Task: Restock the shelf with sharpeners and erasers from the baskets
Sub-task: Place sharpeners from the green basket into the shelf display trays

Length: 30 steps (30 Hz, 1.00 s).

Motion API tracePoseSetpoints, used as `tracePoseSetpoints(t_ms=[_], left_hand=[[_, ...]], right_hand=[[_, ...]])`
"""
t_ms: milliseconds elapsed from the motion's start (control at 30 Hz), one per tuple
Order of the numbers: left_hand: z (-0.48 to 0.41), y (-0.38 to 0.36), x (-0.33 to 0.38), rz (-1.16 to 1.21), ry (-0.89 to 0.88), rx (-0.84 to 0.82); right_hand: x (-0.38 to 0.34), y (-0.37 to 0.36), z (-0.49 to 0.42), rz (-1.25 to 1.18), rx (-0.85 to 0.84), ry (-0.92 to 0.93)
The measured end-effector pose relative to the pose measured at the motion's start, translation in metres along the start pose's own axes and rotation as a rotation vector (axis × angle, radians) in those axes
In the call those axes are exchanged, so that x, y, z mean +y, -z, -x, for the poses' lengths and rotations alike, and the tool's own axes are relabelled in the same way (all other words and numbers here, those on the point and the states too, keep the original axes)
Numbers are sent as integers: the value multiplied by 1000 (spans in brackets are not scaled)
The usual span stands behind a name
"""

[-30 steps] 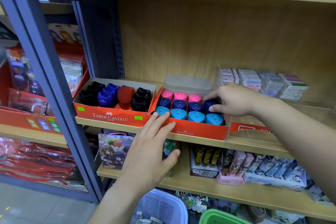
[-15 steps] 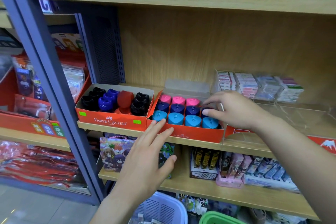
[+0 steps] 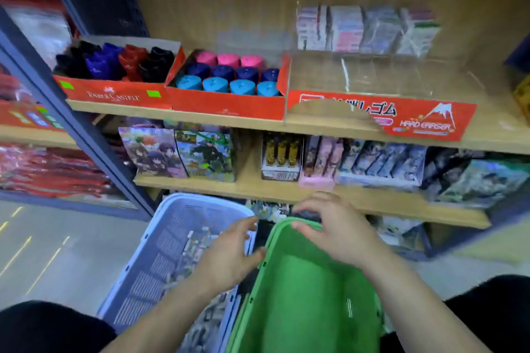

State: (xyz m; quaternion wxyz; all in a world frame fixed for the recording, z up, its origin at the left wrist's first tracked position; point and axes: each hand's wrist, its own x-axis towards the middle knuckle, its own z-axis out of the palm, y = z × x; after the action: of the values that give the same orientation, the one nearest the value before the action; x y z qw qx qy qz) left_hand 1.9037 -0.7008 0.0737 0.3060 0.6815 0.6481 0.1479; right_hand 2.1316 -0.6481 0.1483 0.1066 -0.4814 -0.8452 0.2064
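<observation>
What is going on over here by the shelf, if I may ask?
A person is restocking stationery. The left hand hangs open between the lavender basket and the green basket; the right hand is at the green basket's far rim, too blurred to judge its grip. On the shelf, the red sharpener box looks nearly full, while the clear eraser tray holds packs only at its back.
</observation>
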Motion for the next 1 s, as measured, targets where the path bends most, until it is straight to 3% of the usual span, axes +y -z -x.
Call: tracePoseSetpoints(t_ms=[133,267,400,533,667,800,1000], left_hand=[[6,-64,-13,-230,-35,-226],[6,-93,-39,-467,-29,-247],[21,-120,-73,-615,-56,-253],[27,-138,-96,-589,-114,-173],[26,-148,-109,-460,-158,-77],[26,-151,-112,-396,-167,-46],[22,-152,-111,-377,-168,-51]], right_hand=[[63,-74,19,-23,-224,-225],[106,-152,32,-93,-391,-415],[122,-234,47,-125,-577,-492],[121,-298,76,-160,-743,-570],[123,-340,113,-183,-780,-725],[123,-353,129,-56,-827,-733],[126,-363,141,-243,-893,-723]])
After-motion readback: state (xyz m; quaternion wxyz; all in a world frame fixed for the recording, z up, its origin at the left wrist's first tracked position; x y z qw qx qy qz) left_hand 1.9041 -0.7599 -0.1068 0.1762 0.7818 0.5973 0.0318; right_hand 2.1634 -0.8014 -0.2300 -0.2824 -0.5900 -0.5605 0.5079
